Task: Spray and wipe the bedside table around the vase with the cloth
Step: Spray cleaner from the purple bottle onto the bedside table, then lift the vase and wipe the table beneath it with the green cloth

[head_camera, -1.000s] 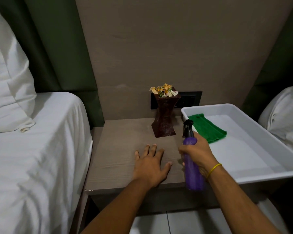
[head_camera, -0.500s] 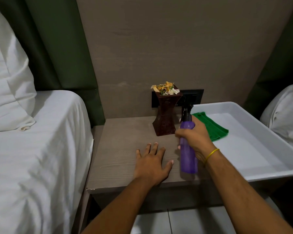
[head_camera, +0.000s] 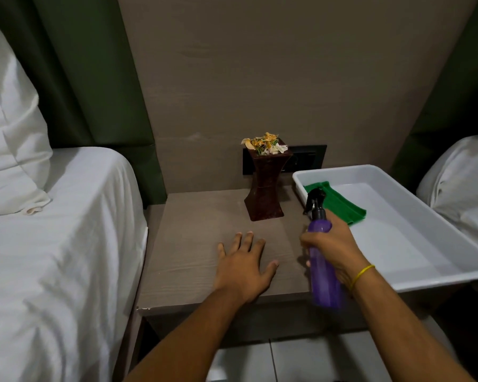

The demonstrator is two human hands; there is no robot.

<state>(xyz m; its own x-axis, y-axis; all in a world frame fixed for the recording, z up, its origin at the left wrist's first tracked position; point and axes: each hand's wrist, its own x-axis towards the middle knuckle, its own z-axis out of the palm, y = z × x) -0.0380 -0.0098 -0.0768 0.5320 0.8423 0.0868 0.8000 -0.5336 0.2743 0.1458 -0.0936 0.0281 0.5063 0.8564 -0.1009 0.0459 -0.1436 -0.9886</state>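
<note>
A dark brown vase with dried flowers stands at the back of the grey wooden bedside table. My right hand grips a purple spray bottle with a black nozzle, held upright over the table's right side, in front of the vase and to its right. My left hand lies flat on the tabletop, fingers spread, in front of the vase. A folded green cloth lies in the far left corner of a white tray.
The white tray covers the table's right part and juts past its front edge. A bed with white sheet and pillow adjoins on the left. Another white pillow is at the right. A black wall socket sits behind the vase.
My right hand lifted the spray bottle toward the vase, then drew it back down and to the right. My left hand stayed flat on the table.
</note>
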